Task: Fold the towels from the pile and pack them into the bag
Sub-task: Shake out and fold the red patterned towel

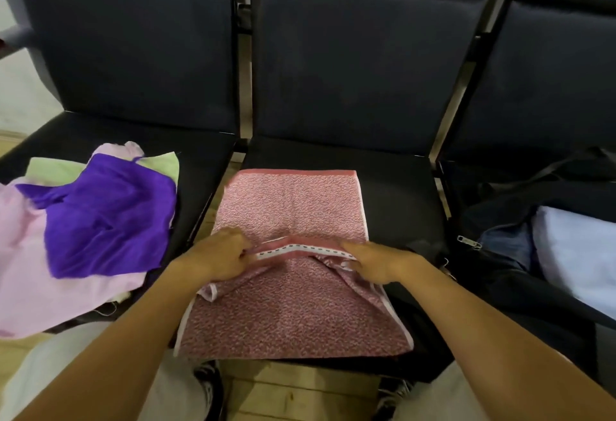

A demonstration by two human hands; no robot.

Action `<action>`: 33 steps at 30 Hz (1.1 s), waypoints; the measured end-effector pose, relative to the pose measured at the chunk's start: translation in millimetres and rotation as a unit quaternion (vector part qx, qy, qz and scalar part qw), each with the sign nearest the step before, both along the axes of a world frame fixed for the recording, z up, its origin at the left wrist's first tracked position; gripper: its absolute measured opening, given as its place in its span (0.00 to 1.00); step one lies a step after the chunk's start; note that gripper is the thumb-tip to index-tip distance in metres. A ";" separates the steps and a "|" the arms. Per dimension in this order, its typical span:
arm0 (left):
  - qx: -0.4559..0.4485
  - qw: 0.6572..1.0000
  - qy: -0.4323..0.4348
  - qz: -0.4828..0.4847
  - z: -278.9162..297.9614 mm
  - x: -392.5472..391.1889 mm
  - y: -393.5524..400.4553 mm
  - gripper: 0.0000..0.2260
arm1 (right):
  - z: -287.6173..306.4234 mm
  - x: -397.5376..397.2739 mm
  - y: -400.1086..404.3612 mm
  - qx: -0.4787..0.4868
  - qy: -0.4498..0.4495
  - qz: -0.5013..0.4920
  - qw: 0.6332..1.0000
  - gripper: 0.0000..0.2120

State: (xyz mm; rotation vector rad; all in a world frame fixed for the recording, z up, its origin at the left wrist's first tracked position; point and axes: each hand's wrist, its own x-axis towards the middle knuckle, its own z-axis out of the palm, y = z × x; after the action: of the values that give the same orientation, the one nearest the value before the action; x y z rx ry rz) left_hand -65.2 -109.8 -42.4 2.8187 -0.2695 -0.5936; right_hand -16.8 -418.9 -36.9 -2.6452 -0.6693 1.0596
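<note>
A pink patterned towel (293, 207) lies spread on the middle seat, its near part doubled over so that a white-trimmed hem runs across the middle. My left hand (223, 255) pinches the left end of that hem. At the right end, my right hand (373, 260) grips the hem between thumb and fingers. The pile of towels (100, 220), with a purple one on top of pale pink and light green ones, sits on the left seat. The dark bag (500, 264) lies open on the right seat with a pale blue folded towel (576, 250) inside.
Three dark padded seats (396, 194) stand in a row with tall backrests behind. Metal frame gaps run between the seats. A wooden floor (293, 394) and my shoes show below the seat's front edge.
</note>
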 end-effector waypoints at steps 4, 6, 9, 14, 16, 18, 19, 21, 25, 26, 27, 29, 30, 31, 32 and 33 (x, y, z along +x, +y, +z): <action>-0.042 0.997 0.070 -0.011 -0.2 1.1 -12.7 0.12 | 5.3 -3.9 -10.8 -0.073 0.005 0.004 0.997 0.17; -0.061 0.990 0.123 -0.019 2.9 -3.5 -22.5 0.12 | 12.4 -10.2 -18.4 -0.102 0.026 0.007 0.994 0.13; -0.091 0.985 0.137 -0.044 3.3 -9.6 -37.6 0.14 | 14.9 -21.0 -30.7 -0.105 0.016 -0.004 0.994 0.07; -0.137 0.977 0.155 -0.055 4.4 -14.5 -40.1 0.22 | 14.7 -35.4 -47.4 -0.082 -0.087 -0.042 0.992 0.17; -0.121 0.978 0.153 -0.068 4.5 -16.5 -41.2 0.33 | 16.5 -38.5 -51.3 -0.083 -0.132 -0.042 0.987 0.22; -0.090 0.984 0.143 -0.064 2.0 -14.5 -39.0 0.38 | 17.8 -38.1 -53.4 -0.080 -0.173 -0.038 0.981 0.20; -0.080 0.986 0.135 -0.059 2.0 -13.2 -38.4 0.37 | 18.2 -37.1 -54.2 -0.075 -0.190 -0.039 0.978 0.19; -0.083 0.989 0.110 -0.055 5.2 -10.5 -36.7 0.31 | 21.3 -33.6 -53.7 -0.057 -0.210 -0.047 0.975 0.17; -0.094 0.992 0.066 -0.046 9.3 -0.5 -26.7 0.19 | 27.8 -22.1 -54.3 -0.023 -0.223 -0.058 0.973 0.14; -0.095 0.993 0.058 -0.038 9.3 1.7 -24.0 0.17 | 29.3 -19.2 -55.4 -0.010 -0.223 -0.065 0.973 0.12; -0.107 0.993 0.043 -0.029 10.0 3.4 -22.1 0.12 | 30.1 -16.1 -57.0 0.007 -0.219 -0.074 0.973 0.11; -0.124 0.992 -0.003 -0.013 11.2 5.9 -19.8 0.03 | 30.2 -9.5 -60.3 0.042 -0.210 -0.098 0.972 0.09; -0.123 0.992 -0.029 -0.007 12.3 7.6 -18.6 0.03 | 29.7 -6.4 -61.8 0.056 -0.208 -0.109 0.970 0.09; -0.122 0.991 -0.053 0.000 14.3 9.4 -17.5 0.04 | 29.9 -4.4 -63.1 0.067 -0.206 -0.117 0.969 0.09; -0.121 0.990 -0.066 0.009 15.8 11.9 -14.9 0.05 | 29.2 -2.3 -64.0 0.076 -0.203 -0.124 0.968 0.09; -0.127 0.989 -0.077 0.018 17.0 14.0 -11.7 0.06 | 27.7 -0.8 -65.4 0.088 -0.198 -0.130 0.968 0.09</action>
State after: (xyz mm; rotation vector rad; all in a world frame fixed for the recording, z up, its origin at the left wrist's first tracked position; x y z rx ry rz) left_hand -51.1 -121.5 -25.4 2.6187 -0.2990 -0.3100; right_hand -17.6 -484.3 -9.1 -2.7078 -0.4395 0.3857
